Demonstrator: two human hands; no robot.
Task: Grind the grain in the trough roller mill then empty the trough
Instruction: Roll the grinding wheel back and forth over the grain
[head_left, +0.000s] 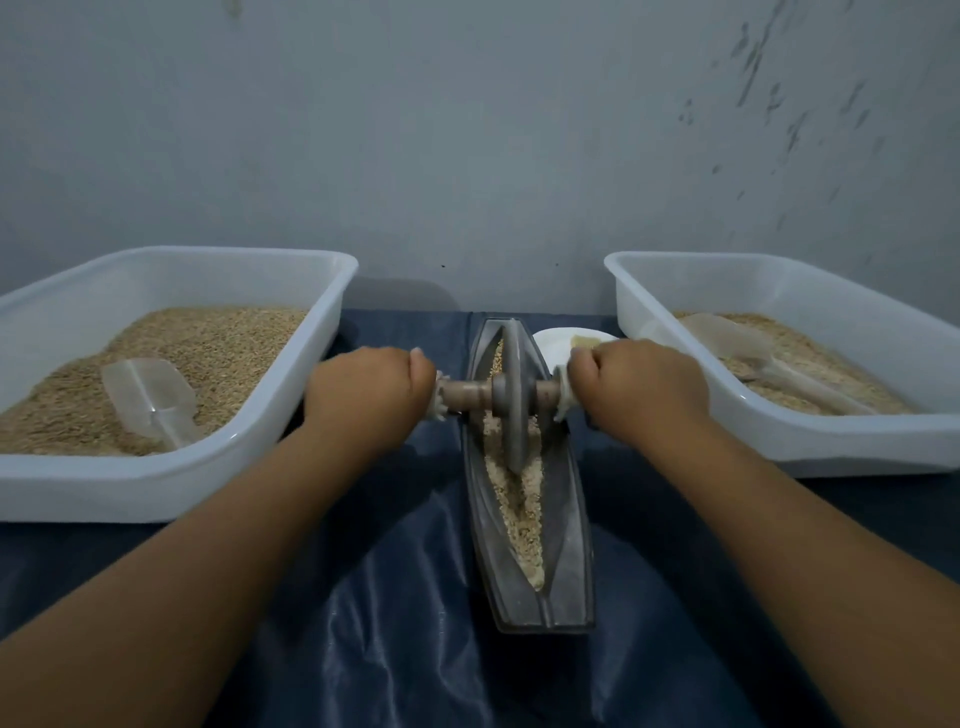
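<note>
Trough roller mill: a long, narrow, boat-shaped grey trough (569, 561) lying lengthwise away from the viewer at the middle of the bench (395, 597), which is covered with a dark blue glossy sheet. Grain (522, 514): pale crushed kernels lying along the trough's channel, from the near end up past the wheel. Roller wheel (513, 395): a grey disc standing upright on edge in the channel, toward the far half of the trough, with a wooden axle (467, 394) running crosswise through its hub. Left hand (369, 389): fingers clenched round the left end of the axle, knuckles up. Right hand (641, 387): fingers clenched round the right end of the axle in the same way; white ribbed collars show on the axle just inside each fist. Left tub (171, 483): a white plastic tub left of the trough, holding whole brownish grain and a clear plastic scoop (148, 400) lying on the heap. Right tub (872, 447): a matching white tub right of the trough, holding paler grain and a second clear scoop (753, 358). Small white dish (553, 343): just beyond the right hand, beside the trough's far end, with a little pale meal on it. Backdrop: a grey, marked wall (467, 130).
</note>
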